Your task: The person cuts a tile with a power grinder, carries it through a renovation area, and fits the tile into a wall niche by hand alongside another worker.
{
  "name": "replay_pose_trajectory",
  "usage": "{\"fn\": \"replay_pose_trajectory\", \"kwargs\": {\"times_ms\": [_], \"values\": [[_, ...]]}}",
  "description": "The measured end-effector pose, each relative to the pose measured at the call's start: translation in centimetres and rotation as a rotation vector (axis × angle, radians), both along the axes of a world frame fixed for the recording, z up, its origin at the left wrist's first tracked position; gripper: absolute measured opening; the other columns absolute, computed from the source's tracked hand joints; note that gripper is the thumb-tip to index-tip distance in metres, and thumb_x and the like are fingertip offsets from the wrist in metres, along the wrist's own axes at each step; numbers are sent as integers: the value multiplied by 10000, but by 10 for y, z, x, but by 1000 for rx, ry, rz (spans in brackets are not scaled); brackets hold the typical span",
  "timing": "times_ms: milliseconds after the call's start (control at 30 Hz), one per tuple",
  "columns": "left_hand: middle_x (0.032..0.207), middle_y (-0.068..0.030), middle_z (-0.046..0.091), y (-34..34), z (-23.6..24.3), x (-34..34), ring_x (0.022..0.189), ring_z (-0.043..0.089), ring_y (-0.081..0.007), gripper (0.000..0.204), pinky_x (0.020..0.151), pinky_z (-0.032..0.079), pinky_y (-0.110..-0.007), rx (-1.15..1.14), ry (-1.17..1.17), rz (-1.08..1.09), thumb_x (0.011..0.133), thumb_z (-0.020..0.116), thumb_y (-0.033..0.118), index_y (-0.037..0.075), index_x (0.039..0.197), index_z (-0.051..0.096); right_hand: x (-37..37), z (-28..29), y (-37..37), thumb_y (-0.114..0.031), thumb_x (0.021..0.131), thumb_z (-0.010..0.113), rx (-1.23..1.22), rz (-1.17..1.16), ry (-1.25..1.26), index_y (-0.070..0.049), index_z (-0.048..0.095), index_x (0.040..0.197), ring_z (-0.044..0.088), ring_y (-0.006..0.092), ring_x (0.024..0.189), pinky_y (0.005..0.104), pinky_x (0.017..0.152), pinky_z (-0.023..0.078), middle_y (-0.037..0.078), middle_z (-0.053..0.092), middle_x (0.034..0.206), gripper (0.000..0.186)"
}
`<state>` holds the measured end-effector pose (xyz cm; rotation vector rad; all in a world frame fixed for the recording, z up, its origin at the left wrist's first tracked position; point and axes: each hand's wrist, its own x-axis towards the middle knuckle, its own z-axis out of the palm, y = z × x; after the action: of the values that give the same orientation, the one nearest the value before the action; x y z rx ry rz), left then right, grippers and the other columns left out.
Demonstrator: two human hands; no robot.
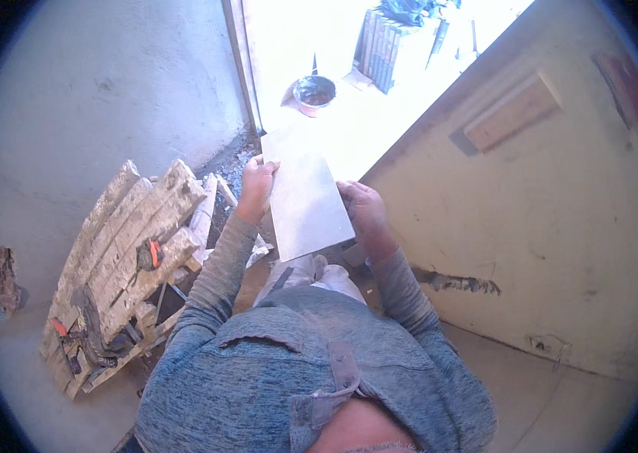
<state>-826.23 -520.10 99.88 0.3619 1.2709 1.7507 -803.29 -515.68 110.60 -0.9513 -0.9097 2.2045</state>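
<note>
A flat, pale rectangular tile [307, 200] is held up in front of my body, tilted a little. My left hand [256, 187] grips its left edge, with the thumb lying on the face. On the opposite edge, my right hand [368, 215] pinches the tile with the fingers partly hidden behind it. Both forearms, in grey-blue sleeves, reach forward from below.
To the left stands a worn wooden-plank bench [145, 215] bearing an orange-and-black tape measure [150, 255] and dark tools. Beyond the bright doorway sits a bucket [314, 94] near stacked boards [385, 49]. A yellowish wall [530, 226] rises at right.
</note>
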Motion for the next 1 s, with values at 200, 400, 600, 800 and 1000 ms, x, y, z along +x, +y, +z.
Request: {"fn": "replay_pose_trajectory", "kwargs": {"times_ms": [200, 400, 600, 800, 1000], "values": [[1052, -163, 695, 66, 18, -63, 914, 693, -207, 299, 808, 566, -338, 92, 618, -135, 935, 607, 104, -75, 1174, 600, -66, -1, 99, -135, 1013, 572, 262, 67, -34, 89, 638, 1161, 707, 183, 920, 288, 813, 569, 135, 715, 1058, 276], [961, -163, 703, 171, 10, -122, 764, 689, -228, 319, 694, 569, -335, -57, 160, -117, 945, 632, 177, -83, 1129, 619, -153, 12, 193, -163, 1004, 610, 95, -35, -21, 75, 646, 1153, 710, 162, 904, 254, 756, 570, 123, 708, 1048, 283], [992, -185, 694, 263, 7, -170, 787, 702, -273, 328, 679, 597, -386, -218, -446, -122, 951, 635, 162, -111, 1131, 600, -209, 32, 267, -189, 993, 621, 144, -80, -48, 88, 646, 1141, 711, 195, 891, 280, 745, 582, 148, 710, 1057, 316], [1010, -194, 695, 351, 5, -198, 825, 714, -285, 341, 695, 601, -394, -84, -160, -125, 961, 620, 157, -121, 1157, 595, -246, 25, 373, -192, 987, 618, 148, -92, -67, 80, 663, 1101, 705, 194, 838, 313, 734, 592, 134, 713, 997, 299], [1029, -212, 686, 463, 29, -224, 846, 711, -303, 343, 724, 607, -431, -120, 13, -216, 961, 588, 121, -144, 1180, 580, -263, 6, 487, -185, 982, 622, 102, -135, -79, 66, 674, 1056, 703, 189, 812, 311, 720, 594, 127, 715, 968, 267]]}}
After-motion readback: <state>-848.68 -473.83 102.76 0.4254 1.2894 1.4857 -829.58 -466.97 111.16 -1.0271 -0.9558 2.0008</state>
